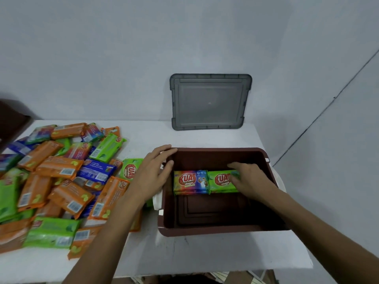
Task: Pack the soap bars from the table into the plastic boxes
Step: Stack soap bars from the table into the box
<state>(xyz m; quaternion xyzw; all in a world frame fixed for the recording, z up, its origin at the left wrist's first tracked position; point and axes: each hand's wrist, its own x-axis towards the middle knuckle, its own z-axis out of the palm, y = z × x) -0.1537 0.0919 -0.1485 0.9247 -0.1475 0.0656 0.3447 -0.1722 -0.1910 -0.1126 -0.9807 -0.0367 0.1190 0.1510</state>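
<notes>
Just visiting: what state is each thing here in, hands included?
Brown box: open, mostly bare inside, two bars at its far side.
Grey lid: off, propped upright behind the box.
Multicoloured soap bar: packed, inside the box.
Green soap bar: inside the box, held at its right end.
Soap pile: loose heap left of the box, unpacked.
Left hand: relaxed, resting on the box's left rim.
Right hand: inside the box, gripping the green soap bar.

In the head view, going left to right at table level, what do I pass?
Pile of soap bars → left hand, resting on the brown box rim → rainbow-wrapped soap bar → green soap bar → right hand, holding that green bar → the box's right wall.
</notes>
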